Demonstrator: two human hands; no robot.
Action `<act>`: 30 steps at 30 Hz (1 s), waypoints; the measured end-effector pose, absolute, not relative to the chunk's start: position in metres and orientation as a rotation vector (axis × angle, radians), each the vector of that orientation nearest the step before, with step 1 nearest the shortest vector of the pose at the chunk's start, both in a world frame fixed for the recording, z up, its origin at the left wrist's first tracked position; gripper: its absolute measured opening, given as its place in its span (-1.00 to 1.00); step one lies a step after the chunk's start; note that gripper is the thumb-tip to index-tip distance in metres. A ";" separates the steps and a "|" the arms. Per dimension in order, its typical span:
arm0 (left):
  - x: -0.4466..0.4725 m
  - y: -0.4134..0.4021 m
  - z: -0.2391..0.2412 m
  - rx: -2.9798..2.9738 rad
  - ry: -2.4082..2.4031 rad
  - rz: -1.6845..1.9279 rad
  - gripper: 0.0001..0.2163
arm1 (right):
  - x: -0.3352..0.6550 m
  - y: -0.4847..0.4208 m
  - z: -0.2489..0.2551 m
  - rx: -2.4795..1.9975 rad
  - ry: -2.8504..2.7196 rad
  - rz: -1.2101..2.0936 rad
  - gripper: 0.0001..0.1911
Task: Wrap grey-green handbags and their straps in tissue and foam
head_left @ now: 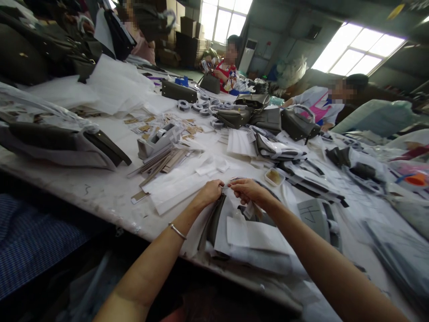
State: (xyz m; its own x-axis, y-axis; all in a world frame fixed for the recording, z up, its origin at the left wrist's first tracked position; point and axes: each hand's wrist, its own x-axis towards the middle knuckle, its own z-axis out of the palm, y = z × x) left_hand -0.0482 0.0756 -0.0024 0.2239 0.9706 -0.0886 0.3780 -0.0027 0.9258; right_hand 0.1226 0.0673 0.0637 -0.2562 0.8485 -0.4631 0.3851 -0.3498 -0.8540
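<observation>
The left hand (212,192) and right hand (250,191) nearly meet at centre, fingertips pinched closed on a small pale piece (225,190) too blurred to identify. From them, a paper-covered dark bag (246,237) lies at five o'clock, brown strips (167,162) at ten.

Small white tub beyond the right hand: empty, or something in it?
Not empty: yellowish contents show inside the tub. Cannot tell how full.
</observation>
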 end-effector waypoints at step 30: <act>-0.053 0.070 -0.005 1.846 1.559 0.698 -0.89 | 0.131 0.061 0.027 -1.512 -1.086 1.876 -0.60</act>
